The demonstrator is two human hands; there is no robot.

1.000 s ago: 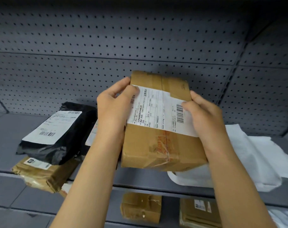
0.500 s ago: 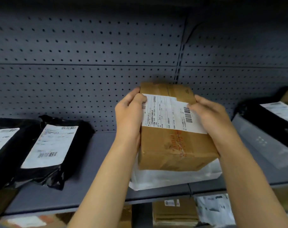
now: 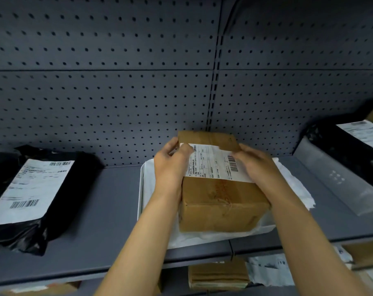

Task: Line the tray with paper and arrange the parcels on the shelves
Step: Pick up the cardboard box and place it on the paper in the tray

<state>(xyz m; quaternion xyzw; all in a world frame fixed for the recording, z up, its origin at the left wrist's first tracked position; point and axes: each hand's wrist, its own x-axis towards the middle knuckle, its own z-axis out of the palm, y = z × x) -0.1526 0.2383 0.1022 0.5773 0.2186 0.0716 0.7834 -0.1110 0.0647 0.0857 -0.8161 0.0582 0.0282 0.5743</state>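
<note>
Both your hands, left hand point(image 3: 170, 167) and right hand point(image 3: 260, 167), grip the box point(image 3: 219, 201); let go unevenly and it drags the paper point(image 3: 292, 182) off the tray point(image 3: 140, 189).

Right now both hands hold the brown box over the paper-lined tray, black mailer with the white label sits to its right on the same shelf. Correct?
Not quite. In the head view the black mailer with the full white label lies left of the brown box, not right. The rest stands: left hand and right hand grip the box over the paper-lined tray, same shelf.
</note>
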